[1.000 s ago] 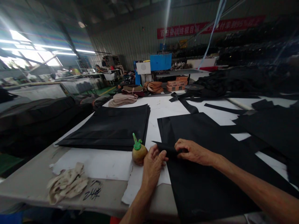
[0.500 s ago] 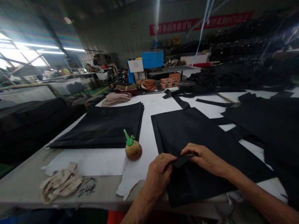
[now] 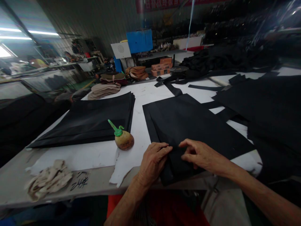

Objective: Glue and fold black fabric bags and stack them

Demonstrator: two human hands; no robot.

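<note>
A large black sheet [image 3: 185, 119], perhaps fabric or leather, lies in front of me on the table, with a fold along its left side. My left hand [image 3: 154, 158] is closed at the sheet's near-left edge, its fingers together on the fold; the thumb is mostly hidden. Just to the right, my right hand [image 3: 199, 153] hovers over or lightly touches the sheet, its index finger and thumb apart and nothing visible between them. Left of my hands stands a round, yellow-brown squeeze bottle [image 3: 124, 140] with a green nozzle.
A stack of black sheets [image 3: 87, 119] lies at the left. A crumpled beige cloth [image 3: 50, 180] rests near the table's front edge. Brown and beige folded pieces [image 3: 104, 90] and orange-brown blocks [image 3: 161, 67] sit at the back. Black material [image 3: 270, 110] covers the right side.
The small black flap between my hands has gone down flat. My right hand has let go and its fingers have parted. The whole view has shifted down and to the right.
</note>
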